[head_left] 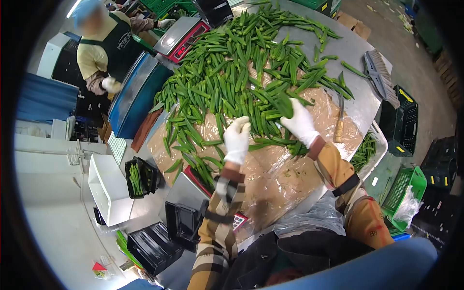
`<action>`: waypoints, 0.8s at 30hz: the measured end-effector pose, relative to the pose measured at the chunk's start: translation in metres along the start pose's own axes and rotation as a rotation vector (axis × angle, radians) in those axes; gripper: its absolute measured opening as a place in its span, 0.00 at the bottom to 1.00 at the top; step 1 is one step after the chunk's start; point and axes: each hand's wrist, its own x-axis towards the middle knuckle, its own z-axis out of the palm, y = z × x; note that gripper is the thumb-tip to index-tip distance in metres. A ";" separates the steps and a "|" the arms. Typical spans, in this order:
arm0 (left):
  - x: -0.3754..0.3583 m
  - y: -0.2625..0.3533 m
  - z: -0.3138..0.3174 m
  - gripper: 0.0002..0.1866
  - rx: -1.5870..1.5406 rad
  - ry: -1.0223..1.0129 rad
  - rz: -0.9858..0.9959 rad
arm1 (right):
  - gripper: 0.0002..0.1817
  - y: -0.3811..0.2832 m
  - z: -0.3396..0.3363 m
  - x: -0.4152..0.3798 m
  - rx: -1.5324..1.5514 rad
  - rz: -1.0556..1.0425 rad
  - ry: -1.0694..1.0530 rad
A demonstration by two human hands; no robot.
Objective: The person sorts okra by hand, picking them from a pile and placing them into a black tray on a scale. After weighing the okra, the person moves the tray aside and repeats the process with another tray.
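A large heap of green okra [232,72] covers the far part of the table, over brown paper under clear plastic. My right hand [302,124], in a white glove, is at the near edge of the heap with its fingers closed around okra pods [280,105]. To its left, my left hand [237,141], also gloved in white, is raised over the sheet with its fingers curled together. Whatever it may hold is hidden. Loose pods lie around both hands. A wooden-handled knife [339,128] rests on the sheet to the right of my right hand.
A scale [181,38] stands at the far left, near a co-worker [104,48] in an apron. Black trays [154,246] stack at lower left, beside a white bin [108,191]. A brush [380,77] sits at the right edge, above a white basket [379,145] of okra.
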 end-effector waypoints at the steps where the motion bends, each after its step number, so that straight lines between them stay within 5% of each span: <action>1: 0.013 0.000 0.016 0.15 0.033 0.001 -0.017 | 0.34 -0.002 0.008 0.006 -0.033 -0.055 -0.021; 5: 0.032 -0.015 0.053 0.19 0.741 0.115 0.023 | 0.25 0.018 0.046 0.028 -0.490 -0.266 -0.128; 8: 0.031 -0.011 0.057 0.19 0.908 0.118 0.071 | 0.23 0.023 0.054 0.035 -0.553 -0.257 -0.187; 10: 0.021 -0.015 0.052 0.17 0.883 0.052 0.068 | 0.21 0.021 0.050 0.023 -0.558 -0.251 -0.211; 11: 0.016 -0.016 0.048 0.16 0.869 0.025 0.073 | 0.29 0.035 0.056 0.017 -0.488 -0.346 -0.201; 17: -0.059 -0.080 0.009 0.16 0.518 -0.172 -0.048 | 0.26 0.040 0.046 -0.061 -0.357 -0.341 -0.429; 18: -0.078 -0.056 0.003 0.14 0.638 -0.126 0.101 | 0.26 0.041 0.041 -0.068 -0.279 -0.301 -0.422; 21: -0.100 -0.061 -0.019 0.11 0.337 0.001 0.029 | 0.29 0.030 0.018 -0.079 -0.014 -0.116 -0.336; 24: -0.115 -0.052 -0.039 0.09 0.098 0.340 -0.083 | 0.28 0.030 -0.001 -0.089 0.387 0.026 0.055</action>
